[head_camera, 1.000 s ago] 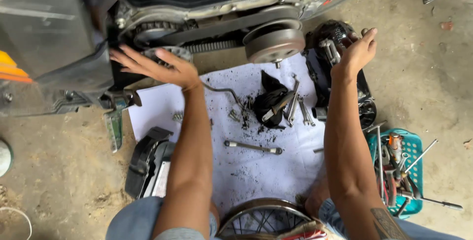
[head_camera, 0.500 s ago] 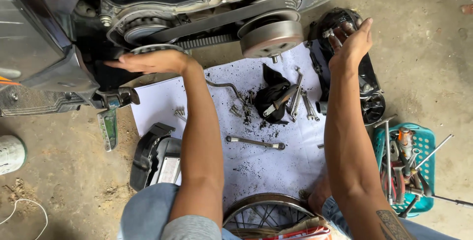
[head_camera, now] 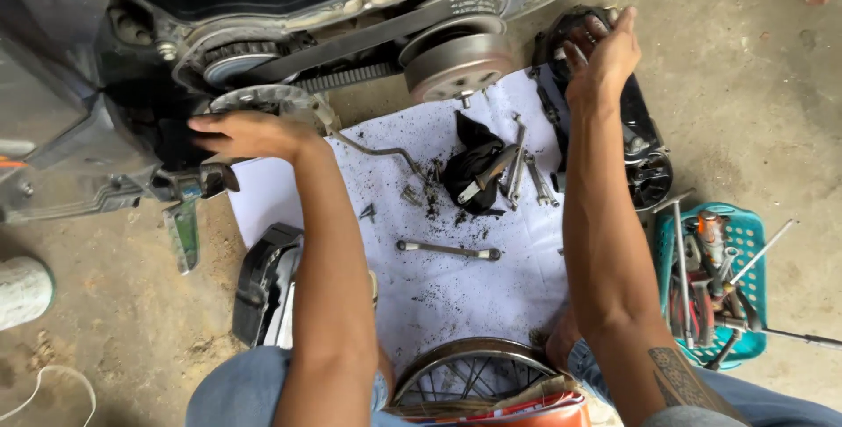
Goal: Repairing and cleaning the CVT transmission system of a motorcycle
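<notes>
The white paper sheet spread on the concrete leaves open room in its lower middle — only a long steel wrench lies across it. Higher up, a black rag with loose tools crowds the way toward the round grey metal clutch drum. The black plastic engine cover blocks the right edge, the teal plastic tool basket beyond it — the spoked wheel rim closes the near side.
</notes>
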